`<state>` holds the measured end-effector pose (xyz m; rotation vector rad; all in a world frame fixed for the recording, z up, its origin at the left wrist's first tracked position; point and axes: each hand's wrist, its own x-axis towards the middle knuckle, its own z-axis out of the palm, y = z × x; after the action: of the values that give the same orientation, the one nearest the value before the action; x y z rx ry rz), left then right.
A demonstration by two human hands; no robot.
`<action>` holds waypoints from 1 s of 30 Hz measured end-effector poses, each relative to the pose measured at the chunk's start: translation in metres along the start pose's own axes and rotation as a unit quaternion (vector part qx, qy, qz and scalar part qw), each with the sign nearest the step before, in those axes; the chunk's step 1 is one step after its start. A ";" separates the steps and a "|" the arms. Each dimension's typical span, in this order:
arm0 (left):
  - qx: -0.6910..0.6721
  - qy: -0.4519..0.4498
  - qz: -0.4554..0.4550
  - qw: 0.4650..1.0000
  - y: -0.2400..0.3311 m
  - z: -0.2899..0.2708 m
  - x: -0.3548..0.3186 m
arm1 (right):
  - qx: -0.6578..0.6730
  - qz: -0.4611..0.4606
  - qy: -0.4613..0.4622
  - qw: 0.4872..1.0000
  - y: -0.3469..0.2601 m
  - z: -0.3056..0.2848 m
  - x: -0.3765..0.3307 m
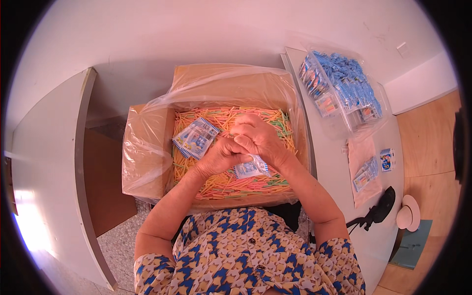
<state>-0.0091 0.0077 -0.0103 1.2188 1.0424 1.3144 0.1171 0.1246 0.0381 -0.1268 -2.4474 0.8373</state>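
Note:
My left hand (222, 156) is closed at the top edge of a small blue-and-white plastic packet (250, 168), which hangs below the fingers. My right hand (261, 140) meets it there, fingers curled and thumb against the left hand; what lies inside its grip is hidden. Both hands are over a large cardboard box (147, 157) lined with clear plastic. Inside it lies a deep layer of thin pastel sticks (221, 189) in pink, yellow, orange and green. On the sticks, left of my hands, rests a loose pile of similar flat packets (195, 138).
Right of the box, a grey table (329, 162) carries a clear plastic bin (344, 118) full of blue packets. Nearer are a pink cloth (361, 191) with packets on it, a small printed box (387, 160) and a black strapped object (381, 206). A pale panel (54, 162) stands left.

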 end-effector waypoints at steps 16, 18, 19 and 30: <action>0.133 0.089 0.142 0.977 -0.022 0.013 0.008 | -0.015 0.219 0.154 0.963 0.012 0.026 -0.024; 0.064 0.070 0.116 0.989 -0.021 0.012 0.009 | -0.002 0.211 0.163 0.964 0.016 0.021 -0.027; 0.041 0.040 0.063 0.996 -0.020 0.009 0.007 | 0.035 0.214 0.183 0.959 0.019 0.018 -0.028; -0.001 -0.020 -0.159 0.987 -0.012 -0.005 0.004 | 0.123 0.316 0.122 0.933 0.016 -0.021 -0.059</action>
<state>-0.0122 0.0135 -0.0218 1.0242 1.1526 1.0382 0.1770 0.1335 0.0153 -0.9028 -2.0497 1.2987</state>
